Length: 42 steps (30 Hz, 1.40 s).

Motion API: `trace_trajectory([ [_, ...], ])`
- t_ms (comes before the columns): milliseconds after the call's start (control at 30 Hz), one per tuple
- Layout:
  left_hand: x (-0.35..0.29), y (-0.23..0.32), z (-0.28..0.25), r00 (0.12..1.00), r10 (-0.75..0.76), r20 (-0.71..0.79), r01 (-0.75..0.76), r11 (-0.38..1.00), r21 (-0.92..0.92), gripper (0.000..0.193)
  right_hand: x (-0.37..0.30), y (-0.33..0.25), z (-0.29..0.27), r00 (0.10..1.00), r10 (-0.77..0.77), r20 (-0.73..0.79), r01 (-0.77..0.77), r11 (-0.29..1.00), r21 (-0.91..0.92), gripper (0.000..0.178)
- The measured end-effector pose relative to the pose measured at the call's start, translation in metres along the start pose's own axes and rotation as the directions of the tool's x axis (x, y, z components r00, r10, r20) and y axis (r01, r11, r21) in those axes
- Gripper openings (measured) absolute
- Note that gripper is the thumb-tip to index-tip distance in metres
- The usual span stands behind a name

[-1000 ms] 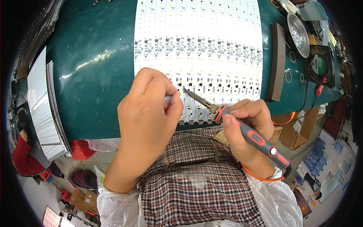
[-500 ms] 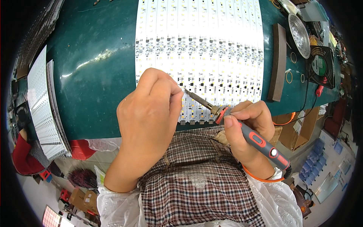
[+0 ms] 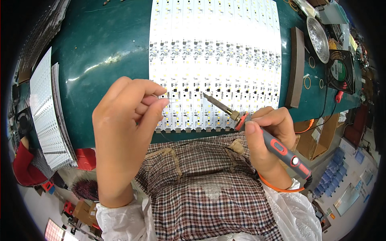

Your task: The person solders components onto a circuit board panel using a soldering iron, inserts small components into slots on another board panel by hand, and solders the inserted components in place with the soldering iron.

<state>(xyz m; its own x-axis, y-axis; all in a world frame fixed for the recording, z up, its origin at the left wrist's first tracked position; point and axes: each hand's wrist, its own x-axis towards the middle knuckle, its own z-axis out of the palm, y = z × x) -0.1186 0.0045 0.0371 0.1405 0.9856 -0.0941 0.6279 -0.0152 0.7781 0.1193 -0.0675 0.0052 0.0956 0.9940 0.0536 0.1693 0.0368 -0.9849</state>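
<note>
Stretching beyond both hands, white circuit strips

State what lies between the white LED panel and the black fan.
Between the panel and fan, the head view shows a brown bar, then three thin tan rings on the green tabletop.

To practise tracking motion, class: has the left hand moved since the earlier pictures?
Yes: judged against the white circuit-board panel, the left hand has moved left, uncovering more of it.
</note>
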Motion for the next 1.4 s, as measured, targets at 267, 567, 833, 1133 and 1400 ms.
trace_trajectory([
  [267, 0.0, 0.002, 0.019, 0.998, 0.068, -0.017, -0.063, 0.976, 0.209, 0.012, 0.005, -0.004, 0.014, 0.999, 0.01, 0.036, -0.01, 1.0, -0.012, 0.027],
  [567, -0.002, -0.012, 0.032, 0.985, 0.15, -0.084, -0.136, 0.978, 0.161, 0.015, 0.005, -0.001, 0.019, 1.0, -0.011, 0.016, 0.011, 1.0, -0.017, 0.026],
  [833, -0.002, -0.013, 0.039, 0.977, 0.181, -0.112, -0.161, 0.973, 0.168, 0.012, 0.005, -0.001, 0.02, 1.0, -0.013, 0.011, 0.013, 1.0, -0.008, 0.026],
  [1133, -0.002, -0.01, 0.035, 0.98, 0.179, -0.091, -0.16, 0.969, 0.189, 0.01, 0.005, -0.003, 0.018, 0.999, -0.003, 0.034, 0.004, 1.0, -0.01, 0.026],
  [1400, -0.002, -0.009, 0.028, 0.984, 0.15, -0.1, -0.14, 0.984, 0.109, 0.009, 0.003, -0.004, 0.019, 0.999, 0.037, -0.015, -0.037, 0.999, 0.012, 0.025],
])
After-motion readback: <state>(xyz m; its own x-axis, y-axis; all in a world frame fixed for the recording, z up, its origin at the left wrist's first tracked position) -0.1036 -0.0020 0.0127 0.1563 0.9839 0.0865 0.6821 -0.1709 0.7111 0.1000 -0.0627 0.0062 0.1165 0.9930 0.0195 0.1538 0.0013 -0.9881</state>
